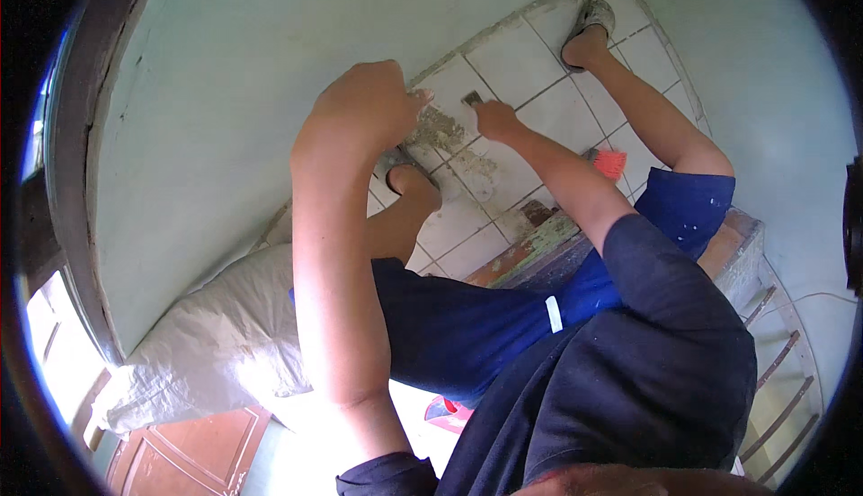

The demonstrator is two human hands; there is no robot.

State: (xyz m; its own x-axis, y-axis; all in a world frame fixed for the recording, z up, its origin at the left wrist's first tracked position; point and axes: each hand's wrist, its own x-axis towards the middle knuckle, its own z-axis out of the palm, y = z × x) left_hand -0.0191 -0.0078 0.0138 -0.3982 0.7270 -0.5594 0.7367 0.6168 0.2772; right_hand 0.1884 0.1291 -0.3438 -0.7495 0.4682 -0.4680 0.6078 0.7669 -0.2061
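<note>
My left hand [355,105] is raised over the white tiled floor near the wall, fingers curled; whatever it may hold is hidden. My right hand [496,121] grips a small scraper [472,99], its dark flat blade over the tiles, right of a patch of grey residue [442,128]. More pale smears run across the tiles below that patch. A brush with red bristles [609,163] lies behind my right forearm. My feet in grey clogs [593,18] rest on the tiles at either side.
Pale green walls [207,83] border the floor. A large white sack [207,343] lies at the left, above a brown panel door [180,456]. A paint-stained wooden ledge [512,258] is under my legs. Slatted bars [778,361] stand at the lower right, a dark window frame at the left.
</note>
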